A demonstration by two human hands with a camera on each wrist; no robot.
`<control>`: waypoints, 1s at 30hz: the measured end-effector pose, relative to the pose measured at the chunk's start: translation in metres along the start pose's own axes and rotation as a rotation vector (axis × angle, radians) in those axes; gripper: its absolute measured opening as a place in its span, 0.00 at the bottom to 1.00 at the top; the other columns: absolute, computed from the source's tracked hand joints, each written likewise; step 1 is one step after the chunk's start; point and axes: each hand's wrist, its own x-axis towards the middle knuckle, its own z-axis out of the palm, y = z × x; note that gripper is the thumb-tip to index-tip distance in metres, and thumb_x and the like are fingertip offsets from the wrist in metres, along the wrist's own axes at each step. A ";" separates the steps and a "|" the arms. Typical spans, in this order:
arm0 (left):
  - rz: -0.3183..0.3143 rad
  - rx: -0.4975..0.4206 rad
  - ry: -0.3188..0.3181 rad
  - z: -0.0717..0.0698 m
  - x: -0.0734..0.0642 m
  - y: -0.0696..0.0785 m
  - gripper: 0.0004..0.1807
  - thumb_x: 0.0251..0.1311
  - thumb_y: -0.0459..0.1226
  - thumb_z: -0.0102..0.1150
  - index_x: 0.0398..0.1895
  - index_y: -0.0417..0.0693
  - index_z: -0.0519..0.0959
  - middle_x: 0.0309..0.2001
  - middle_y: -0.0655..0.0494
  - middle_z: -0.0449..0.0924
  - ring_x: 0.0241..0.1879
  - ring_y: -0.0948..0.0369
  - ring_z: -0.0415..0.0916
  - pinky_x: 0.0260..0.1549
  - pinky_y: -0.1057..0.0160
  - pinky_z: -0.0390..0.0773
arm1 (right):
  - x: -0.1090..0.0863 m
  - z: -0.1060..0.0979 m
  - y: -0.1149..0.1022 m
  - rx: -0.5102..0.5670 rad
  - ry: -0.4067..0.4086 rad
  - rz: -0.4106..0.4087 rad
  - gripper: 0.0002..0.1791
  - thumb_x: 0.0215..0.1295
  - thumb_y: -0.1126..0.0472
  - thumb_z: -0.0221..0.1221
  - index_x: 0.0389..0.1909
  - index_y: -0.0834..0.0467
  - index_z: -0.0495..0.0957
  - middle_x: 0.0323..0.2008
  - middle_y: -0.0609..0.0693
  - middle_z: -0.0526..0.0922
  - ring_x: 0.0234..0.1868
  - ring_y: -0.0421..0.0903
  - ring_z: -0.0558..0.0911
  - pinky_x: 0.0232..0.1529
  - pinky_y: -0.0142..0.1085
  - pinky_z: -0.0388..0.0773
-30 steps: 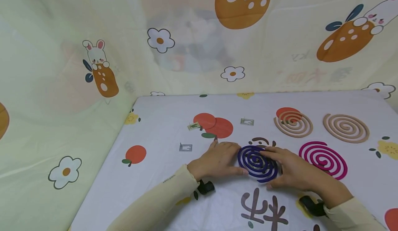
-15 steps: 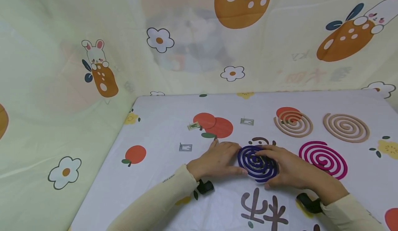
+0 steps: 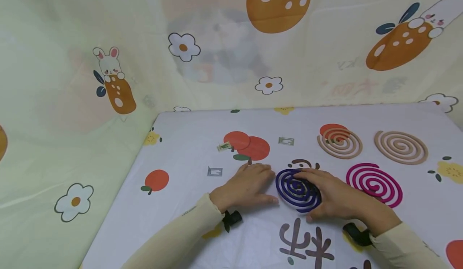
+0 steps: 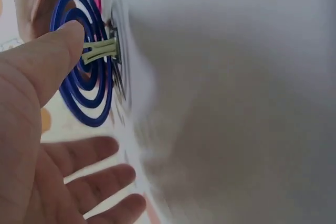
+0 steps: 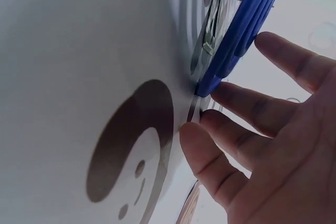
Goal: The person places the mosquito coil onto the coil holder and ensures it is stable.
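Note:
A dark blue mosquito coil (image 3: 297,186) lies on the patterned tabletop between the two hands. In the left wrist view the coil (image 4: 94,121) is raised on a small metal stand (image 4: 100,51), whose upright tongue reaches its centre. My left hand (image 3: 244,188) is just left of the coil, apart from it, fingers spread on or near the cloth. My right hand (image 3: 334,192) reaches over the coil's right side. Its fairly straight fingers (image 5: 257,111) touch the coil's edge in the right wrist view, and the thumb is by the near edge.
A magenta coil (image 3: 376,186) lies partly behind the right forearm. Two tan coils (image 3: 340,142) rest farther back on the right. Small flat metal stands (image 3: 215,171) are scattered on the left and centre. A patterned curtain (image 3: 217,80) hangs along the back and left.
My left hand has drawn back a little leftward from the coil's edge. The right hand stays at the coil, which has barely moved; the head view has shifted slightly.

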 end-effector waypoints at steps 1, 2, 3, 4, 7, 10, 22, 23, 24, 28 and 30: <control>0.006 0.016 -0.011 0.000 -0.004 0.000 0.41 0.67 0.67 0.56 0.76 0.57 0.70 0.78 0.55 0.64 0.79 0.56 0.57 0.75 0.38 0.56 | 0.000 0.000 0.000 -0.002 0.004 -0.004 0.57 0.39 0.41 0.84 0.72 0.55 0.71 0.72 0.68 0.68 0.70 0.73 0.68 0.62 0.71 0.69; 0.017 0.031 -0.027 0.001 -0.009 0.000 0.40 0.67 0.68 0.55 0.76 0.59 0.70 0.80 0.55 0.62 0.80 0.54 0.55 0.75 0.37 0.56 | 0.000 0.000 0.000 -0.003 0.008 -0.008 0.58 0.39 0.41 0.84 0.73 0.55 0.71 0.72 0.67 0.69 0.70 0.73 0.68 0.63 0.71 0.69; 0.032 0.043 -0.045 0.002 -0.013 0.001 0.40 0.67 0.68 0.54 0.77 0.62 0.69 0.81 0.55 0.60 0.81 0.52 0.53 0.75 0.36 0.55 | 0.000 -0.001 0.000 -0.004 0.015 -0.014 0.58 0.38 0.41 0.84 0.73 0.55 0.71 0.72 0.67 0.69 0.70 0.73 0.68 0.63 0.71 0.69; 0.047 0.054 -0.068 0.002 -0.017 0.002 0.40 0.68 0.69 0.53 0.79 0.66 0.67 0.82 0.55 0.57 0.82 0.50 0.51 0.75 0.34 0.53 | 0.000 -0.001 0.000 -0.004 0.023 -0.020 0.58 0.38 0.41 0.84 0.73 0.55 0.71 0.72 0.67 0.69 0.70 0.73 0.68 0.63 0.72 0.69; 0.097 0.106 -0.126 0.005 -0.021 0.011 0.42 0.67 0.72 0.46 0.82 0.76 0.58 0.85 0.54 0.46 0.83 0.44 0.42 0.75 0.32 0.49 | -0.002 -0.003 0.002 -0.002 0.040 -0.032 0.60 0.38 0.42 0.84 0.74 0.55 0.70 0.71 0.67 0.70 0.70 0.73 0.68 0.62 0.72 0.68; 0.126 0.154 -0.147 0.008 -0.020 0.022 0.43 0.66 0.75 0.41 0.83 0.81 0.50 0.86 0.55 0.38 0.83 0.42 0.38 0.75 0.31 0.49 | -0.002 -0.002 0.004 0.003 0.049 -0.039 0.60 0.37 0.43 0.84 0.74 0.56 0.69 0.71 0.68 0.70 0.69 0.74 0.68 0.62 0.73 0.68; 0.085 0.226 -0.167 0.012 -0.007 0.035 0.45 0.65 0.77 0.36 0.83 0.80 0.47 0.86 0.57 0.40 0.83 0.45 0.38 0.75 0.32 0.50 | 0.002 0.002 0.002 -0.008 0.043 -0.053 0.59 0.36 0.42 0.85 0.72 0.56 0.72 0.70 0.67 0.71 0.68 0.73 0.70 0.61 0.73 0.69; 0.081 0.230 -0.168 0.012 -0.006 0.035 0.45 0.65 0.77 0.36 0.83 0.80 0.47 0.86 0.57 0.41 0.84 0.45 0.38 0.75 0.32 0.50 | 0.002 0.002 0.002 -0.013 0.043 -0.047 0.59 0.36 0.42 0.85 0.72 0.56 0.72 0.71 0.67 0.70 0.68 0.73 0.69 0.61 0.73 0.69; 0.077 0.231 -0.168 0.012 -0.006 0.034 0.44 0.66 0.77 0.35 0.83 0.80 0.48 0.86 0.57 0.41 0.84 0.45 0.38 0.75 0.32 0.49 | 0.002 0.002 0.002 -0.019 0.044 -0.041 0.58 0.36 0.42 0.85 0.72 0.56 0.72 0.71 0.67 0.70 0.68 0.73 0.69 0.61 0.73 0.69; 0.061 0.241 -0.166 0.012 -0.004 0.032 0.44 0.66 0.77 0.34 0.83 0.80 0.47 0.86 0.57 0.41 0.84 0.45 0.38 0.75 0.31 0.48 | 0.004 0.002 0.001 -0.041 0.045 -0.013 0.58 0.38 0.42 0.84 0.73 0.54 0.72 0.71 0.67 0.70 0.68 0.74 0.69 0.59 0.75 0.69; 0.054 0.248 -0.165 0.012 -0.002 0.031 0.44 0.66 0.77 0.33 0.84 0.80 0.47 0.86 0.57 0.40 0.84 0.45 0.38 0.75 0.31 0.48 | 0.006 0.002 0.001 -0.053 0.056 -0.007 0.57 0.38 0.42 0.84 0.73 0.54 0.71 0.70 0.68 0.71 0.68 0.74 0.70 0.58 0.75 0.69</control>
